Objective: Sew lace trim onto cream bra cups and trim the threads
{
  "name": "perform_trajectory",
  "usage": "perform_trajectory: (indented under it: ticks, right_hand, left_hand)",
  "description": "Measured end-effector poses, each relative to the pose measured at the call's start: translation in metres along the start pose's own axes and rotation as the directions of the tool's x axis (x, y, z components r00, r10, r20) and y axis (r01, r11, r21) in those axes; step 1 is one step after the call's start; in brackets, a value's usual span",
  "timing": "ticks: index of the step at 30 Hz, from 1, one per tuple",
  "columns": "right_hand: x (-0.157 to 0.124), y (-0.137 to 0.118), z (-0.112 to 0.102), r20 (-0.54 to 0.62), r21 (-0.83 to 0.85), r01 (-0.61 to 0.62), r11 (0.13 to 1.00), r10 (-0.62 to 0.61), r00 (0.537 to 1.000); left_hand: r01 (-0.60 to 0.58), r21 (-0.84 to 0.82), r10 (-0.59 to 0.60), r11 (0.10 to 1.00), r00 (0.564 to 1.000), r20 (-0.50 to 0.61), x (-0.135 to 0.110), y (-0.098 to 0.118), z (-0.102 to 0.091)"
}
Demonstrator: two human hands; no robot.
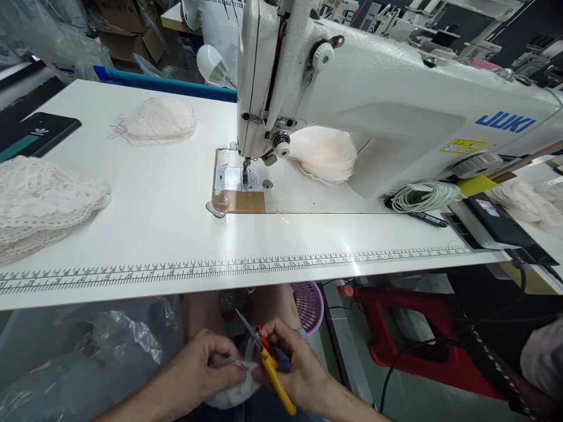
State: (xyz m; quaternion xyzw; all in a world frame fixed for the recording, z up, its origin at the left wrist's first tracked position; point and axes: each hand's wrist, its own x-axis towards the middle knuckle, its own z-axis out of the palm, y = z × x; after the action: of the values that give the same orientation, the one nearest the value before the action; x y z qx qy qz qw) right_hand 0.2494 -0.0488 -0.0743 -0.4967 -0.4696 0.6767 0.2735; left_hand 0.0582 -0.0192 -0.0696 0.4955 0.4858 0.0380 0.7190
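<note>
Below the table's front edge, over my lap, my left hand [206,368] pinches a small piece of white fabric [235,395] between thumb and fingers. Close on its right, my right hand [303,364] is closed around scissors [275,375] with a yellow and red handle. Their blades point up and to the left, away from the fabric. The right fingertips are at the fabric's edge; whether they also grip it, I cannot tell. The lower part of the fabric hangs down between my hands.
A white JUKI sewing machine [396,99] stands on the white table [167,228] with a printed ruler edge. Lace stacks [44,202] and lace cups [156,122] lie left; a pale cup piece [325,155] sits behind the needle. Below are a purple basket [308,305] and red stool [422,351].
</note>
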Motion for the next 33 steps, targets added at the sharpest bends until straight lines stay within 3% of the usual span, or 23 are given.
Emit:
perform_trajectory:
  ticks: [3,5,8,11,15,27,33]
  right_hand:
    - [-0.005,0.000,-0.009,0.000,-0.076,0.015,0.997,-0.015,1.000]
    - [-0.012,-0.003,-0.022,0.005,-0.233,-0.002,0.972,0.003,1.000]
    - [-0.026,-0.009,-0.044,0.029,-0.530,-0.062,0.846,0.092,0.995]
    - [-0.037,-0.013,-0.057,0.084,-0.677,-0.060,0.734,0.158,0.984]
    - [-0.042,-0.014,-0.056,0.131,-0.701,-0.024,0.713,0.162,0.978]
    - [-0.039,-0.016,-0.049,0.061,-0.740,-0.111,0.664,0.231,0.971]
    - [-0.036,-0.007,-0.051,0.089,-0.762,-0.087,0.641,0.237,0.967]
  left_hand:
    - [0.004,-0.062,-0.002,0.998,0.999,0.032,-0.001,-0.001,-0.002]
    - [0.005,-0.066,-0.001,0.998,0.999,0.052,-0.001,-0.002,-0.004]
    - [0.000,-0.035,0.002,0.999,0.998,0.059,-0.002,-0.005,-0.006]
    - [-0.006,-0.012,0.007,1.000,0.999,0.054,-0.002,-0.006,-0.005]
    - [0.013,-0.012,-0.013,1.000,1.000,0.027,-0.002,-0.005,-0.002]
    - [0.063,0.065,-0.060,0.996,0.997,-0.053,-0.002,-0.001,-0.002]
    - [0.020,0.001,-0.020,1.000,0.999,-0.034,-0.002,0.006,-0.003]
